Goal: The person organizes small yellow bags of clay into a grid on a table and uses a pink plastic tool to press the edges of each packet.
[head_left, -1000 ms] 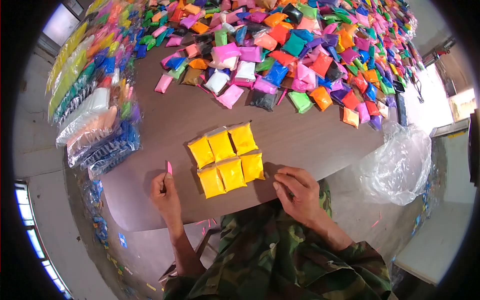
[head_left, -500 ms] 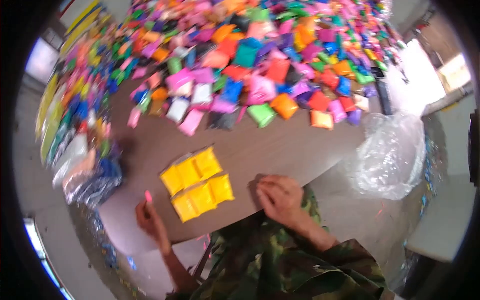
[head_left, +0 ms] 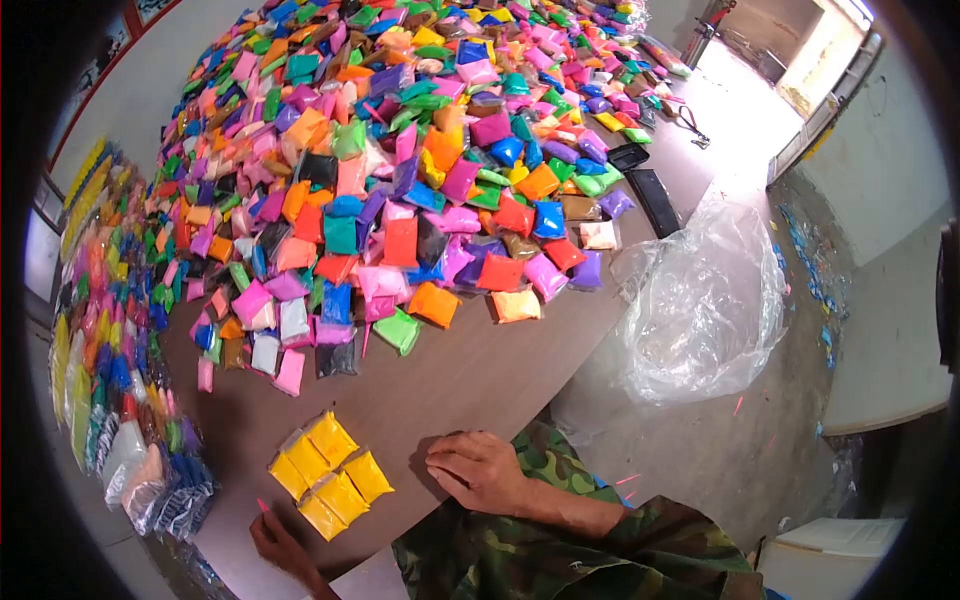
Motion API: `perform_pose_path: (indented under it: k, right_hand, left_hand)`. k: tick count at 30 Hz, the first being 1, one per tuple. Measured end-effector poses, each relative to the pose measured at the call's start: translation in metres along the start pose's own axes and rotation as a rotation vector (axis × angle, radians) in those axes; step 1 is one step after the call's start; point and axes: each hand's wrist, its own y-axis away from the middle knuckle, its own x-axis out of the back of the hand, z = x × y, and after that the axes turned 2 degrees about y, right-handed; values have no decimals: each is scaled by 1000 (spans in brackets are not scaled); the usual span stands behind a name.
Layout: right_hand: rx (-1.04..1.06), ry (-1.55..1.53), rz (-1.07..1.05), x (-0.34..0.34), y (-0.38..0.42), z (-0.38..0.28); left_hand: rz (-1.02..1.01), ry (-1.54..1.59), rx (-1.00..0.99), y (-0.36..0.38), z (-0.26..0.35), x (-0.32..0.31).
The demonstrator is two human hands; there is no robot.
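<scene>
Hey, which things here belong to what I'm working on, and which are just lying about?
Likely in use:
- six yellow packets, between your hands
- pink strip, in your left hand

Likely just lying about:
- mixed-colour packets, piled behind
- bagged stacks, far left
- clear bag, right
- long black object, beside the pile

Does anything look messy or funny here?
Yes, a bit messy: blue scraps and thin pink strips lie on the floor, as if dropped, and a crumpled clear bag bulges past the edge of the table.
</scene>
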Motion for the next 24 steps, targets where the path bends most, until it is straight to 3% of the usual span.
perform_pose_path:
  k: [3, 6, 10, 14, 21, 24]
  right_hand:
    - [-106, -167, 22, 13, -11, 3]
    - [-138, -11, 124, 55, -45, 29]
    - [-31, 428, 344, 121, -125, 98]
    - [119, 602, 383, 148, -199, 163]
    - [-324, 1028, 99, 138, -251, 211]
    - [-362, 1027, 91, 139, -257, 218]
  left_hand:
    - [7, -86, 0, -3, 1, 0]
    - [-20, -151, 18, -5, -1, 0]
    - [-11, -182, -7, -6, -9, -1]
    - [10, -118, -30, -2, 2, 0]
    - [28, -156, -16, -4, 2, -4]
    - [33, -141, -43, -4, -2, -3]
